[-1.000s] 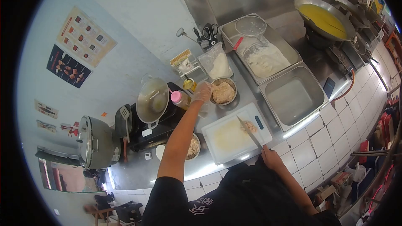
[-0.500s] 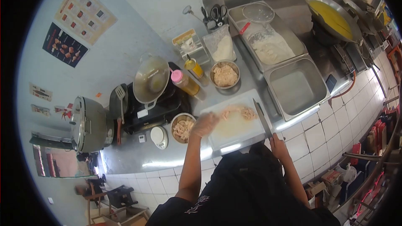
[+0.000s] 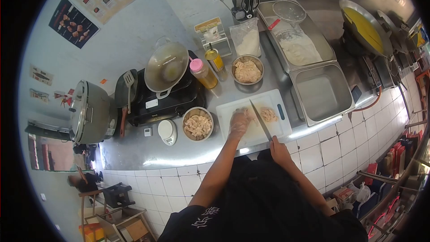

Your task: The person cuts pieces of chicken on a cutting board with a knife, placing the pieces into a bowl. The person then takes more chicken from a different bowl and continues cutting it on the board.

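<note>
A clear plastic glove covers my left hand (image 3: 240,123), which is over the left half of the white cutting board (image 3: 224,113). Its fingers are closed on a piece of pale raw meat (image 3: 249,112), mostly hidden by the hand. In my right hand (image 3: 280,150) is the handle of a long kitchen knife (image 3: 261,120). The blade slants across the board just right of my left fingers. Beyond the blade lies a small heap of cut meat (image 3: 268,115). Left of the board stands a metal bowl (image 3: 212,129) of meat pieces.
Behind the board is another metal bowl (image 3: 247,81) with meat. Steel pans stand to the right, one holding white flour (image 3: 298,49), the other bare-bottomed (image 3: 320,90). A white scale (image 3: 167,131), pink-capped bottle (image 3: 204,75) and wok (image 3: 166,69) are to the left.
My left hand has moved right, from beside the meat bowl onto the board. The knife has swung left from the board's right edge to beside my left fingers.
</note>
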### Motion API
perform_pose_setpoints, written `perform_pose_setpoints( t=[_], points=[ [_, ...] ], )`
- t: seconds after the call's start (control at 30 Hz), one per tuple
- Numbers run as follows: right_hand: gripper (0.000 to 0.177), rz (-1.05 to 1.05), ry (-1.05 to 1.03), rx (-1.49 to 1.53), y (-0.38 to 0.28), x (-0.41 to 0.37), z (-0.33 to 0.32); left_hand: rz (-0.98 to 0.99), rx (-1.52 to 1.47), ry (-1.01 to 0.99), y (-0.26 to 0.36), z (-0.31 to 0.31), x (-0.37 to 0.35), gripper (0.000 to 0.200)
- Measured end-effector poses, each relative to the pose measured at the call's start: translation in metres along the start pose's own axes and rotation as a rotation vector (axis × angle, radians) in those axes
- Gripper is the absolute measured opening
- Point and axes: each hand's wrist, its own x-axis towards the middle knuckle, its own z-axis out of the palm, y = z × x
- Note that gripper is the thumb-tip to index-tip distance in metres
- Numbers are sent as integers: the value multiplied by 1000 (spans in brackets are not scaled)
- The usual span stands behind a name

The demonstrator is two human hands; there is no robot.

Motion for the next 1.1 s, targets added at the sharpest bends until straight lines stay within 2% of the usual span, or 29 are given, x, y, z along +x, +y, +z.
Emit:
perform_pose_setpoints(
  t=[0.07, 0.17, 0.27, 0.37, 0.47, 0.57, 0.67, 0.77, 0.8, 0.9, 0.93, 1.03, 1.1],
  points=[
    [26, 26, 7, -9, 1, 3, 3, -33, -3, -96, -10, 13, 7, 34],
    [28, 27, -34, -55, 7, 4, 10, -25, -78, -103, -11, 13, 5, 37],
    [29, 35, -33, -62, 18, 3, 20, -204, -423, 32, -10, 11, -20, 39],
    [29, 64, -50, -95, 17, -1, 15, -304, -640, 176, 0, 6, -59, 37],
    [30, 89, -63, -110, 18, -2, 14, -323, -733, 377, -23, 29, -85, 38],
    [30, 64, -56, -131, 21, -3, 15, -528, -1120, 450, -46, 37, -104, 39],
    [27, 73, -24, -177, 18, -6, 14, -630, -1270, 557, -34, 13, -128, 35],
    [28, 91, -23, -176, 8, -10, 8, -620, -891, 574, -69, 18, -157, 30],
    [27, 90, -28, -178, 7, -11, 7, -655, -659, 494, -45, -15, -165, 22],
    [25, 68, -52, -176, 1, -11, 5, -324, -156, 395, -32, -26, -178, 12],
    [24, 54, -64, -164, -2, -12, 5, -137, -137, 306, -22, -33, -178, 13],
    [24, 5, -106, -208, -11, -13, 10, 213, -98, 241, -4, -38, -153, 26],
    [25, 4, -129, -255, -12, -13, 12, 218, -14, 147, 12, -43, -122, 28]
  ],
)
